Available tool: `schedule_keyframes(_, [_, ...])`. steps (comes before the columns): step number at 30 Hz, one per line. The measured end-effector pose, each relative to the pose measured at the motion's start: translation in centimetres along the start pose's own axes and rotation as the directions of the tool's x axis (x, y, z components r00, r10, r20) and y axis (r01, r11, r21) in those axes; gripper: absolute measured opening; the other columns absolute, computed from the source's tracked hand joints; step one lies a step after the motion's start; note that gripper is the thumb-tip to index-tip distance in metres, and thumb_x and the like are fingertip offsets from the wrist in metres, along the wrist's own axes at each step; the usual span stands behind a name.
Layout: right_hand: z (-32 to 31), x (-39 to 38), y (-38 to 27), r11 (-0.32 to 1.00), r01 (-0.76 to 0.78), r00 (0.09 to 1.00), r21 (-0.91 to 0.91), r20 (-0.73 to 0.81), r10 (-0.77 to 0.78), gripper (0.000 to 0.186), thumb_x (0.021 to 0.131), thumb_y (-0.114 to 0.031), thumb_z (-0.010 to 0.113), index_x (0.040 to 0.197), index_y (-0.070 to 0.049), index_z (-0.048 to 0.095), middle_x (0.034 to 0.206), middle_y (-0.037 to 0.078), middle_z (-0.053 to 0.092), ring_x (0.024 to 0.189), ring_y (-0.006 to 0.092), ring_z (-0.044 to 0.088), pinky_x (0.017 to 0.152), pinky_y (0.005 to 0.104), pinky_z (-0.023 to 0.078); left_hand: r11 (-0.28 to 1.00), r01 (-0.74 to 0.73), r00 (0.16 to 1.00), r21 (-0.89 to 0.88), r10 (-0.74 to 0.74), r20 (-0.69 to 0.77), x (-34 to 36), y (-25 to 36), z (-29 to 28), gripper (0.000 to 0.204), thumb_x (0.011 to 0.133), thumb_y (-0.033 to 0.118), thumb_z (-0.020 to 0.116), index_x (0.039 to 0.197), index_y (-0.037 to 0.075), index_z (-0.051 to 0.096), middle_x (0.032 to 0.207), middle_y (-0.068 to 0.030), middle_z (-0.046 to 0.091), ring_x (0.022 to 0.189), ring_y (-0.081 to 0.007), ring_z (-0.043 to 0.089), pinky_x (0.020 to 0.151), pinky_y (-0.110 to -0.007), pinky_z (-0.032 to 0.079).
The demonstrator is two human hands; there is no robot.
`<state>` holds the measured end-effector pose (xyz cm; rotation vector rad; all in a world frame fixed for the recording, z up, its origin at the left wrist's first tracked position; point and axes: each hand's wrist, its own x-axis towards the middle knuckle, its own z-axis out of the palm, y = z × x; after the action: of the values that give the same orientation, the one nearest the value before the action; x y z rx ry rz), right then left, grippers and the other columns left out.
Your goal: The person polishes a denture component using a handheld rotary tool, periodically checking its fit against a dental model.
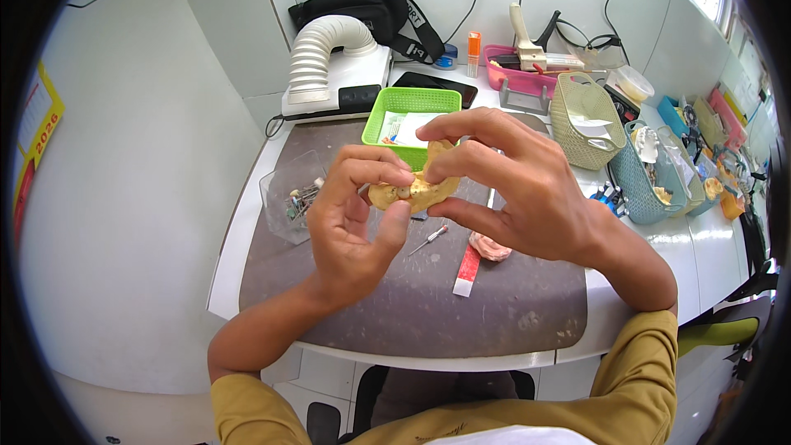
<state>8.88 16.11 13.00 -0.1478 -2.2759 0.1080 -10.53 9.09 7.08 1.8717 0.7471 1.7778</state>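
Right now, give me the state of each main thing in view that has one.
Left hand, pinching the yellow dental cast
Right hand, gripping the same cast
Yellow dental cast, held above the mat
Clear container, open, holding small tools
Green basket, open, holding papers
Black phone, flat, screen dark
White hose, bent in an arch
Blue basket, open, holding pale casts

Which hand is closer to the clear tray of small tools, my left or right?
Left. In this view, your left hand is by the clear tray's right edge; your right hand is farther right, beyond the yellow dental cast.
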Motion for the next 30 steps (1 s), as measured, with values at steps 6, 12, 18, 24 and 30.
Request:
schedule_keyframes(6, [-0.4,0.0,0.0,1.0,-0.017,0.999,-0.002,0.032,0.017,0.036,0.069,-0.015,0.084,0.099,-0.007,0.065,0.11,0.011,0.066,0.09,0.027,0.067,0.076,0.0364,0.055,1.0,0.006,1.0,-0.006,-0.006,-0.006,0.1,0.0,-0.2,0.021,0.086,-0.005,0.054,0.107,-0.001,0.054,0.108,-0.0113,0.051,0.102,-0.016,0.054,0.092,-0.031,0.045])
schedule_keyframes(12, [-0.1,-0.1,0.1,1.0,-0.024,0.999,0.001,0.035,0.024,0.036,0.071,-0.015,0.083,0.101,-0.008,0.064,0.108,0.01,0.066,0.091,0.0278,0.067,0.076,0.0371,0.055,0.999,0.036,0.999,-0.014,-0.037,-0.03,0.1,0.0,-0.2,0.02,0.086,-0.005,0.056,0.106,0.0,0.054,0.107,-0.0093,0.052,0.1,-0.0148,0.055,0.091,-0.031,0.045])
schedule_keyframes(18, [-0.3,-0.1,0.1,0.998,-0.068,0.993,-0.003,0.102,0.068,0.034,0.071,-0.018,0.083,0.098,-0.006,0.066,0.108,0.011,0.067,0.092,0.0286,0.067,0.078,0.0374,0.055,0.998,0.062,0.994,-0.014,-0.063,-0.09,0.0,-0.1,0.1,0.02,0.088,-0.004,0.057,0.106,0.002,0.053,0.104,-0.0077,0.055,0.098,-0.0138,0.055,0.091,-0.03,0.045])
schedule_keyframes(24, [-0.2,0.0,0.9,0.932,-0.342,0.817,-0.119,0.452,0.357,0.023,0.079,-0.016,0.074,0.096,-0.004,0.064,0.101,0.012,0.064,0.089,0.0344,0.063,0.078,0.0426,0.05,1.0,0.003,0.977,0.017,0.001,-0.215,0.3,0.1,-1.1,0.013,0.092,0.0,0.054,0.104,0.004,0.055,0.105,-0.0098,0.058,0.099,-0.0152,0.056,0.092,-0.033,0.046])
schedule_keyframes(30, [1.6,-3.0,4.1,0.883,-0.391,0.742,-0.261,0.479,0.47,0.023,0.079,-0.011,0.071,0.098,-0.002,0.063,0.106,0.017,0.06,0.094,0.0349,0.062,0.081,0.0432,0.049,0.969,0.027,0.921,-0.246,-0.12,-0.37,-2.5,3.7,1.2,0.014,0.094,0.004,0.054,0.108,0.004,0.054,0.106,-0.0111,0.057,0.095,-0.0172,0.057,0.088,-0.034,0.049])
